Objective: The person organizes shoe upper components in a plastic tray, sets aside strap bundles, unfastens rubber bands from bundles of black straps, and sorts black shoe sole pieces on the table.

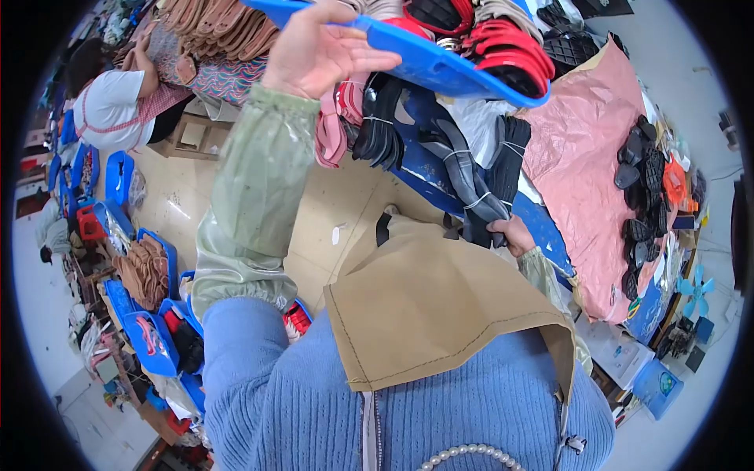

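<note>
My left hand (326, 51) is raised at the table's near left corner, palm showing and fingers stretched out. It lies against the left end of a blue plastic tray (440, 64), thumb and fingers apart. Red and black shoe pieces (510, 59) sit in that tray. My right hand (514, 234) is closed around the lower end of a bundle of black strips (463, 169), tied with pale bands. Beside it are another tied black bundle (509, 149), a hanging black bundle (378, 129) and pink straps (334, 129).
Pink sheeting (585, 165) covers the right of the blue table, with black pieces (648, 180) along its edge. At left, another person (118, 102) sits by stacked brown pieces (224, 27). Blue bins (153, 345) line the floor; a stool (192, 137) stands behind.
</note>
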Tool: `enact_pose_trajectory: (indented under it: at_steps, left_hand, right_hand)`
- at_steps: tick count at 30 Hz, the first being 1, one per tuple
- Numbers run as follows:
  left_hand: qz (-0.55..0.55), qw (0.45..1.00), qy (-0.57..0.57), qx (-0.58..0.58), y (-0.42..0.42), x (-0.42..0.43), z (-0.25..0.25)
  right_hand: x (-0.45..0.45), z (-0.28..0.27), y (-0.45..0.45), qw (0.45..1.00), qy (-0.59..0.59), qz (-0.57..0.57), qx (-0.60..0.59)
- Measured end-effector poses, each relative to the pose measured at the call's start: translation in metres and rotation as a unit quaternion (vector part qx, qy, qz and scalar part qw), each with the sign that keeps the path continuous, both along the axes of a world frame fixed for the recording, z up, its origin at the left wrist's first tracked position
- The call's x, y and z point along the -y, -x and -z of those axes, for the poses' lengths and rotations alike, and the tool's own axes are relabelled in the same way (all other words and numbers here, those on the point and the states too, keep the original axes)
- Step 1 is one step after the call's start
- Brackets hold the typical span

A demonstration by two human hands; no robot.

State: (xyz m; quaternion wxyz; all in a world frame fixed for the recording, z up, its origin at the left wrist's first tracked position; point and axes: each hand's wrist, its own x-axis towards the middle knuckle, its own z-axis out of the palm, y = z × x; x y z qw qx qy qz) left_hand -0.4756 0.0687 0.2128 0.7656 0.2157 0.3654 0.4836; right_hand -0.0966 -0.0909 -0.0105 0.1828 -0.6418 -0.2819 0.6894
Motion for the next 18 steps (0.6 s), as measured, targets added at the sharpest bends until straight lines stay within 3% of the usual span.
enact_pose_trajectory:
  at_steps: [4, 6, 7, 8, 12, 16, 18]
  left_hand:
    - [-0.022, 0.998, -0.053, 0.018, 0.009, 0.017, 0.039]
    - [-0.024, 0.999, -0.025, -0.002, 0.0, 0.019, 0.042]
    - [-0.069, 0.997, -0.039, 0.01, 0.009, 0.031, 0.038]
    - [-0.04, 0.995, -0.053, 0.071, 0.011, 0.042, 0.034]
    - [-0.163, 0.98, -0.066, -0.094, -0.048, 0.044, 0.058]
    - [-0.184, 0.946, -0.124, -0.238, -0.073, 0.053, 0.066]
    - [-0.172, 0.947, -0.125, -0.24, -0.075, 0.06, 0.059]
  right_hand:
    - [0.004, 0.005, 0.016, 1.0, 0.005, -0.017, -0.009]
    - [0.005, 0.006, 0.02, 1.0, 0.004, -0.019, -0.005]
    - [0.001, 0.004, 0.02, 0.999, 0.001, -0.035, 0.005]
    - [0.006, 0.002, 0.021, 0.999, 0.003, -0.039, 0.015]
    - [0.015, -0.005, 0.025, 0.997, 0.015, -0.066, 0.047]
    - [0.019, -0.008, 0.036, 0.993, 0.036, -0.083, 0.072]
    - [0.02, -0.007, 0.039, 0.993, 0.042, -0.079, 0.072]
